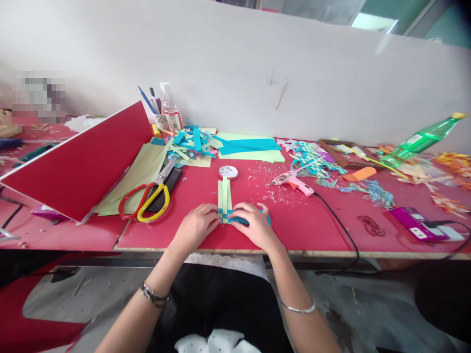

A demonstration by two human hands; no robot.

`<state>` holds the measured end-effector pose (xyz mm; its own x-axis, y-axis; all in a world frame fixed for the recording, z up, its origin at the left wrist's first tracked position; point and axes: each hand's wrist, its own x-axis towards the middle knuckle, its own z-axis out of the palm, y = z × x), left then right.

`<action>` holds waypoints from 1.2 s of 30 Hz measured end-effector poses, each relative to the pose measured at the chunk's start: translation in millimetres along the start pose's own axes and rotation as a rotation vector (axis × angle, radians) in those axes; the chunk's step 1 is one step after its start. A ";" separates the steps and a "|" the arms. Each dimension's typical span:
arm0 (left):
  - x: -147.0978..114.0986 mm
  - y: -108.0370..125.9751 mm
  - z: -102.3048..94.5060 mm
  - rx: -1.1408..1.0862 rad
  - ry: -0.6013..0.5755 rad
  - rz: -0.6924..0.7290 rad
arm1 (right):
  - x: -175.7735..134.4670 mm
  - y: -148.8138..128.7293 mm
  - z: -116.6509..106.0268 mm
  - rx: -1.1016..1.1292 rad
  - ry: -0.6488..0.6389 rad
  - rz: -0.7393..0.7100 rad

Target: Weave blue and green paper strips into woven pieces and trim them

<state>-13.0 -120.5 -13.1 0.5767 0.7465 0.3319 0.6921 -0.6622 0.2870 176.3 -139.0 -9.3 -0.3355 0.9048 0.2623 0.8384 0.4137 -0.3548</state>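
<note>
Pale green paper strips [224,193] stand lengthwise on the red table in front of me, woven with blue paper strips [268,216] at their near end. My left hand [198,223] pinches the left edge of the small blue-and-green weave, fingers bent together. On the right, my right hand [255,224] curls over the blue strips, thumb and fingertips pressed on them beside the weave. Part of the blue paper is hidden under this hand. Just beyond the green strips lies a small round white lid [228,171].
Scissors [154,196] with red and yellow handles lie left, near a leaning red board [81,162]. A pink glue gun [293,182] rests right, its cord running over the table edge. Cut strips [193,142], a green bottle [419,142] and a purple power socket [419,224] surround the work.
</note>
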 end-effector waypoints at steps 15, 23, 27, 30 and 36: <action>1.4 2.4 2.2 0.089 0.000 -0.112 | -2.6 1.8 -2.1 0.033 0.033 0.008; 0.4 -1.0 6.4 0.042 0.032 -0.073 | -2.5 3.6 0.8 0.001 0.031 -0.002; 0.2 -1.3 7.1 0.039 0.046 -0.080 | -2.2 3.5 0.2 0.008 0.034 -0.011; 0.1 -1.3 7.2 0.040 0.047 -0.093 | -1.9 3.3 -0.4 0.028 0.031 -0.009; 0.5 -1.0 7.2 0.030 0.050 -0.089 | -1.4 3.3 0.2 0.070 0.031 0.003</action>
<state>-10.3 -119.0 -19.7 0.4905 0.7977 0.3509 0.7527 -0.5907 0.2907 179.5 -138.9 -11.0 -0.3183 0.9030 0.2886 0.8069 0.4179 -0.4175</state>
